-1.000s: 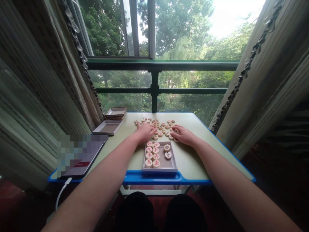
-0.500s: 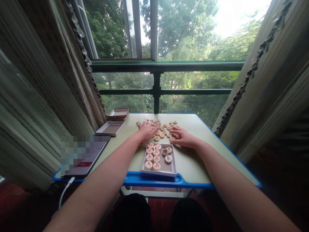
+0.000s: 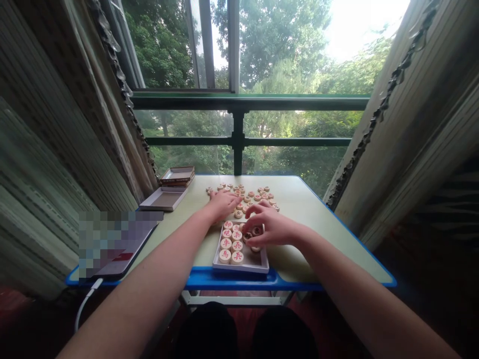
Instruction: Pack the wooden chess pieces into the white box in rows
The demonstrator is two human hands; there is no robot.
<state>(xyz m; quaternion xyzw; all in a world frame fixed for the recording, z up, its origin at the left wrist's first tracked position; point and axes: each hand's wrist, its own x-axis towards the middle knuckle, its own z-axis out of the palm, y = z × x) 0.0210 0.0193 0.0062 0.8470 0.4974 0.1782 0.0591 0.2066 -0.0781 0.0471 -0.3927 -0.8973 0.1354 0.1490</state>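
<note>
A shallow grey box tray (image 3: 262, 263) lies near the table's front edge with several round wooden chess pieces (image 3: 231, 244) in rows inside it. My right hand (image 3: 267, 227) hovers over the tray's right side, fingers curled down around pieces there; what it holds is unclear. My left hand (image 3: 222, 203) rests just beyond the tray, fingers spread flat on the loose pieces (image 3: 254, 195) scattered across the middle of the table.
The table (image 3: 310, 214) has a blue rim and stands against a window with a green rail. An open box half (image 3: 164, 199) and a stacked box (image 3: 178, 176) sit at the back left. A tablet (image 3: 119, 244) with a white cable lies at the left edge.
My right hand has pulled back from the loose pile to over the tray's right side. My left hand stays on the pile.
</note>
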